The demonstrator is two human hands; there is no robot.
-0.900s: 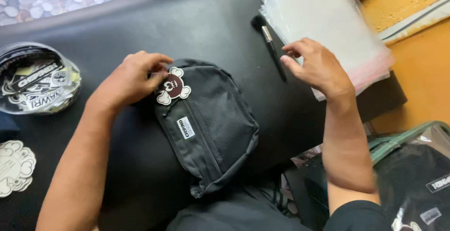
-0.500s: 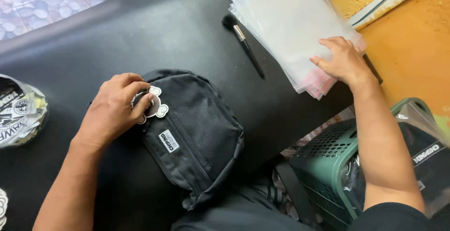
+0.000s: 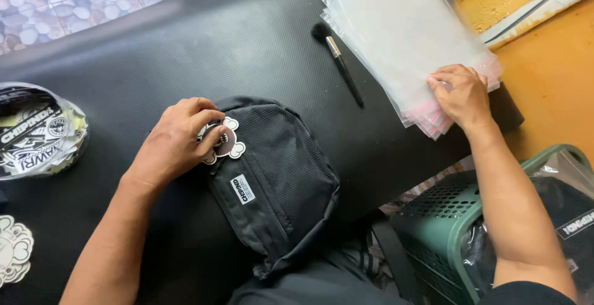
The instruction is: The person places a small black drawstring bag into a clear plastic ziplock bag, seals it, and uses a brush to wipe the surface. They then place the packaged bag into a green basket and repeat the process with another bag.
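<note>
Nearest, at the lower right beside the counter edge, a green perforated plastic basket (image 3: 445, 231) holding a black item wrapped in clear plastic. Just above the near edge, on the black textured counter (image 3: 185, 51), a small black fabric bag (image 3: 278, 181): rounded outline, mesh-like weave on the front panel, a zip seam curving along its side, a small white rectangular label with dark print sewn at a slant near its middle, lower end hanging slightly over the counter edge. At the bag's upper left corner, a white flower-shaped tag (image 3: 226, 143) with a dark round centre, lying on the fabric. Left hand (image 3: 176, 144) curled over that corner, fingers bent, thumb and forefinger pinching the tag against the bag. Far left, a round clear tub (image 3: 37, 132) full of black-and-white stickers, and below it at the frame edge a few more white flower-shaped cutouts (image 3: 12, 249). Further out, right hand (image 3: 461, 94) flat and mostly open, fingertips pressed on the near corner of a stack of clear plastic sleeves (image 3: 402, 33) with pinkish edges, gripping nothing as far as visible. Between stack and bag, a slim black brush (image 3: 340, 64) with a metal ferrule, lying apart from both. Beyond, pebble-patterned flooring at upper left and an orange-yellow surface at right.
</note>
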